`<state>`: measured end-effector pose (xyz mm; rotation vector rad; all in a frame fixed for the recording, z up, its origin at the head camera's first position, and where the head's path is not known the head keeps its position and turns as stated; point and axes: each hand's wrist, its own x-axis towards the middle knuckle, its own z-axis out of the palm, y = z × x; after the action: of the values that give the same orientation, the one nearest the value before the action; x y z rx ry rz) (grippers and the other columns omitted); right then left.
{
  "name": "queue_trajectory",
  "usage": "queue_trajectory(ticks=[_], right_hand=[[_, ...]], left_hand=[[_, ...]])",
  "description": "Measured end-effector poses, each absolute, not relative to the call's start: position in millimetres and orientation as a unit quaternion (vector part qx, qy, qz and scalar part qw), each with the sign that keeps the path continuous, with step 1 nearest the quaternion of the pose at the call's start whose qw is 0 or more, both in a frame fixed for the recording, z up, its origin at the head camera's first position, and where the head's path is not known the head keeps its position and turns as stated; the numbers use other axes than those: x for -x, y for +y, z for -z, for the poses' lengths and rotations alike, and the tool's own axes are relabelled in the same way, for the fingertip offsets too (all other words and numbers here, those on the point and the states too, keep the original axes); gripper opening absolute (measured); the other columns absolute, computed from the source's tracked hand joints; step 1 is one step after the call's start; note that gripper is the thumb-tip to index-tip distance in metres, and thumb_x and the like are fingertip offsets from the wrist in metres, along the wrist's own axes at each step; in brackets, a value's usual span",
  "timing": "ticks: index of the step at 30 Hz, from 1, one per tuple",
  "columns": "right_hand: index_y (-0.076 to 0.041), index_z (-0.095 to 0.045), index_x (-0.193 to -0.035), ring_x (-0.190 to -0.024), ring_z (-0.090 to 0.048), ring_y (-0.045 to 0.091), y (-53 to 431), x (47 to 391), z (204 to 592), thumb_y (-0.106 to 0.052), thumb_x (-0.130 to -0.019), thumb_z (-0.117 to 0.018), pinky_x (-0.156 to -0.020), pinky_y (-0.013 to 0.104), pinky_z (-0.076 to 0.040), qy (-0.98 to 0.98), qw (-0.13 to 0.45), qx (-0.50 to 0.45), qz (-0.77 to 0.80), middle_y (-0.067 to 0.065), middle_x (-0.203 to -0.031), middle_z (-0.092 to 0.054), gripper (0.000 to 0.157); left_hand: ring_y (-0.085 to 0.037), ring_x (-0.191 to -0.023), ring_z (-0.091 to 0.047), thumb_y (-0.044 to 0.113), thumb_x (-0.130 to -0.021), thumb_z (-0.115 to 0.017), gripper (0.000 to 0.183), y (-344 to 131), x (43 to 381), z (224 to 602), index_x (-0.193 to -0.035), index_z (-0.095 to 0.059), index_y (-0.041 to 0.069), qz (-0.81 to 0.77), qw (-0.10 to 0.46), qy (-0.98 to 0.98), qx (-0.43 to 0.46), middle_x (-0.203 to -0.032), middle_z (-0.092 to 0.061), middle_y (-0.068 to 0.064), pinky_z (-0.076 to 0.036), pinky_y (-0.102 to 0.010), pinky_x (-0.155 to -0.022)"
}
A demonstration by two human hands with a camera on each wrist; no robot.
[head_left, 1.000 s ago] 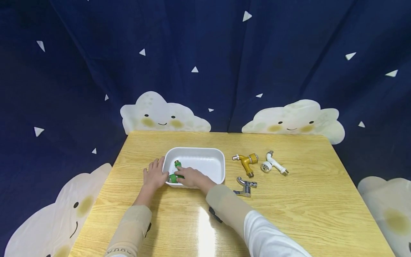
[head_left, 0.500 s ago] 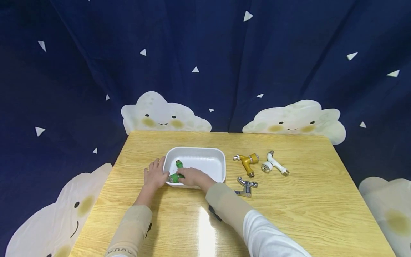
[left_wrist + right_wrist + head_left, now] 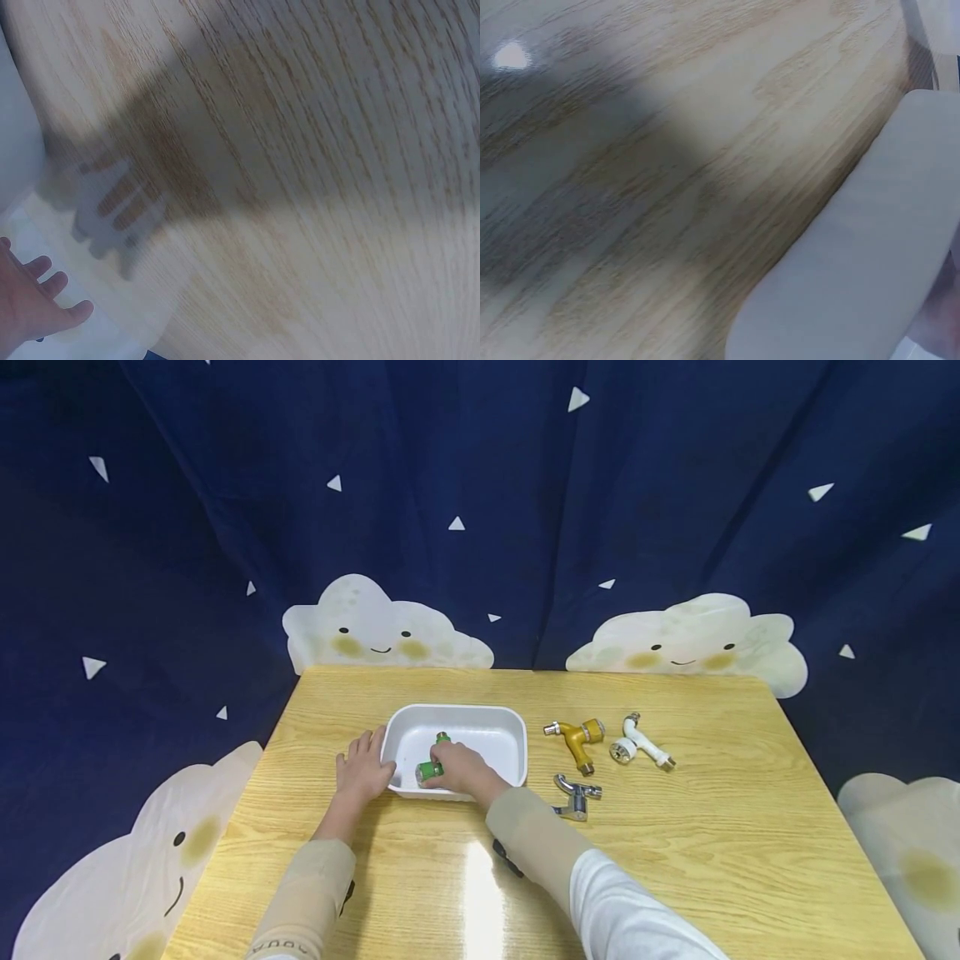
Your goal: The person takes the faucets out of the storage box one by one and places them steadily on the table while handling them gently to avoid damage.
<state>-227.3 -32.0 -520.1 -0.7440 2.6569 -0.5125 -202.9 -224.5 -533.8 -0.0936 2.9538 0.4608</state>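
A white plastic tray (image 3: 513, 727) sits on the wooden table. Inside it lies a green faucet (image 3: 430, 771) with metal ends, gripped by my right hand (image 3: 463, 768), whose palm covers part of its body. My left hand (image 3: 363, 769) rests at the tray's left side, fingers extended and thumb at the rim. In the left wrist view that hand (image 3: 34, 304) shows at the lower left with its fingers apart. The right wrist view shows mostly the tray's outer wall (image 3: 855, 240), with a sliver of my right hand (image 3: 939, 319) beyond it.
To the right of the tray lie a yellow faucet (image 3: 576, 743), a white faucet (image 3: 641, 743) and a chrome faucet (image 3: 575, 800). A dark blue curtain (image 3: 510, 460) with cloud shapes hangs behind the table (image 3: 712, 843).
My right hand has moved the green faucet rightward from the tray's left end toward its middle. The left hand has stayed at the tray's left side.
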Motion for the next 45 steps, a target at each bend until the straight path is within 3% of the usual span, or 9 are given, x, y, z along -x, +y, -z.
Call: queue_trajectory(ticks=[5, 12, 18, 21, 28, 36, 45], right_hand=[[-0.017, -0.054, -0.091, -0.071, -0.049, 0.013, -29, 227, 522, -0.052, -0.073, -0.067, -0.053, 0.025, -0.041, 0.942, 0.151, 0.256, 0.158, -0.002, -0.095, -0.052, 0.041], [-0.018, -0.052, -0.088, -0.07, -0.047, 0.013, -25, 229, 525, -0.045, -0.073, -0.065, -0.051, 0.025, -0.039, 0.945, 0.147, 0.257, 0.142, -0.004, -0.094, -0.05, 0.033], [-0.018, -0.054, -0.093, -0.072, -0.046, 0.012, -20, 230, 527, -0.044, -0.075, -0.064, -0.053, 0.024, -0.039, 0.942, 0.147, 0.267, 0.139, -0.003, -0.094, -0.048, 0.034], [-0.018, -0.056, -0.098, -0.076, -0.048, 0.014, -19, 229, 526, -0.044, -0.075, -0.065, -0.054, 0.024, -0.04, 0.941, 0.144, 0.272, 0.143, -0.002, -0.103, -0.047, 0.036], [-0.01, -0.052, -0.121, -0.085, -0.051, 0.017, -18, 229, 528, -0.041, -0.074, -0.067, -0.059, 0.022, -0.044, 0.94, 0.141, 0.263, 0.166, 0.006, -0.128, -0.04, 0.058], [0.004, -0.028, -0.138, -0.074, -0.052, 0.015, -21, 229, 529, -0.036, -0.069, -0.074, -0.063, 0.023, -0.048, 0.938, 0.151, 0.217, 0.224, 0.016, -0.128, -0.036, 0.092], [0.006, -0.034, -0.134, -0.079, -0.052, 0.018, -23, 229, 531, -0.037, -0.065, -0.074, -0.068, 0.027, -0.05, 0.947, 0.154, 0.169, 0.228, 0.015, -0.116, -0.041, 0.091]], left_hand=[[-0.041, -0.131, -0.02, 0.031, -0.082, -0.044, 0.072, -223, 203, 534, -0.146, -0.017, 0.012, -0.156, 0.075, 0.984, 0.034, -0.146, -0.022, -0.019, -0.016, -0.066, -0.1], [-0.041, -0.132, -0.02, 0.031, -0.082, -0.044, 0.073, -223, 202, 533, -0.146, -0.017, 0.012, -0.16, 0.075, 0.984, 0.034, -0.146, -0.022, -0.019, -0.016, -0.066, -0.101], [-0.04, -0.131, -0.021, 0.031, -0.081, -0.044, 0.073, -224, 202, 533, -0.146, -0.017, 0.012, -0.159, 0.076, 0.984, 0.034, -0.146, -0.022, -0.019, -0.017, -0.065, -0.1], [-0.04, -0.131, -0.021, 0.031, -0.082, -0.044, 0.073, -224, 202, 533, -0.146, -0.016, 0.012, -0.158, 0.077, 0.984, 0.034, -0.146, -0.022, -0.019, -0.017, -0.065, -0.1], [-0.041, -0.131, -0.02, 0.031, -0.082, -0.044, 0.072, -224, 202, 533, -0.146, -0.017, 0.012, -0.161, 0.077, 0.983, 0.033, -0.146, -0.022, -0.02, -0.016, -0.066, -0.1], [-0.04, -0.131, -0.023, 0.032, -0.081, -0.044, 0.072, -225, 203, 534, -0.146, -0.019, 0.012, -0.152, 0.067, 0.986, 0.028, -0.144, -0.025, -0.02, -0.019, -0.066, -0.099], [-0.04, -0.13, -0.023, 0.032, -0.081, -0.044, 0.072, -225, 203, 534, -0.146, -0.019, 0.012, -0.156, 0.066, 0.985, 0.028, -0.144, -0.025, -0.02, -0.019, -0.066, -0.099]])
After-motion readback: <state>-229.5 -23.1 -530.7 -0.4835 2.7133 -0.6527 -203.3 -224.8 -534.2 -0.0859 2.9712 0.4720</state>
